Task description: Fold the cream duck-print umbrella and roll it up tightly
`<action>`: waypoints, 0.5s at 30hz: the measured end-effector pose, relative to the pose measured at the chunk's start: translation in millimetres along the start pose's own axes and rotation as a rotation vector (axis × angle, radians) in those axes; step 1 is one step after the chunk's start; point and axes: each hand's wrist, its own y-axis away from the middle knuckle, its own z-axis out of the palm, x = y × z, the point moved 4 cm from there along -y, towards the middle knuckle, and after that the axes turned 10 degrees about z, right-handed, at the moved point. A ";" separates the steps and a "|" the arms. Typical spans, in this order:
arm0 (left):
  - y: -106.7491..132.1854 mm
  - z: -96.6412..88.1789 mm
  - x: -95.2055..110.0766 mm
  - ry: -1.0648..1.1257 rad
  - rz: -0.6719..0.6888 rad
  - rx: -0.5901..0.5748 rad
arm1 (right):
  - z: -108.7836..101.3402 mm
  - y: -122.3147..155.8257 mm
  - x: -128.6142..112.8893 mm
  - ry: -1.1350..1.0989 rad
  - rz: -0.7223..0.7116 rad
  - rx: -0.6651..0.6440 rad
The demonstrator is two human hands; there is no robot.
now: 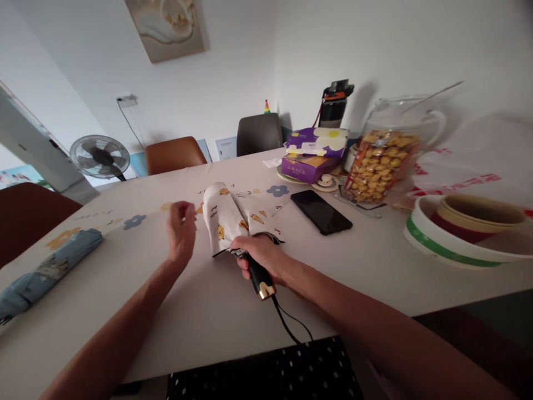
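Note:
My right hand (261, 253) is wrapped round the black, gold-tipped handle of a folded white umbrella (228, 215) printed with small cartoon figures. The umbrella lies on the table (366, 261), its canopy loose and pointing away from me. A black wrist cord trails from the handle over the table's front edge. My left hand (181, 229) hovers just left of the canopy, fingers curled in a loose pinch, and I cannot make out anything in them.
A folded blue umbrella (45, 272) lies at the left edge. A black phone (321, 211) sits right of the white umbrella. Beyond are a purple box (308, 161), a snack jar (381, 161), a black bottle (334, 105) and stacked bowls (466, 228). Chairs and a fan (100, 157) stand behind.

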 end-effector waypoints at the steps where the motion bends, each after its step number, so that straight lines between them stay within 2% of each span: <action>1: 6.8 8.8 9.0 0.046 -0.006 -0.114 | -0.3 0.1 -0.3 0.009 -0.008 0.036; 2: 14.0 17.5 15.6 0.067 -0.042 -0.218 | -0.2 0.2 -0.7 0.018 -0.018 0.065; 4: 25.6 28.4 22.3 0.059 -0.132 -0.282 | 0.7 0.5 -1.5 0.033 -0.039 0.103; 8: 33.6 38.6 21.0 0.110 -0.286 -0.325 | 2.8 1.1 -2.7 0.036 -0.067 0.108; 11: 33.7 45.4 18.3 0.283 -0.408 -0.415 | 3.2 1.3 -1.9 0.059 -0.065 0.097; 15: 32.5 55.1 15.5 0.550 -0.613 -0.410 | 0.1 -1.1 2.2 0.175 -0.046 0.111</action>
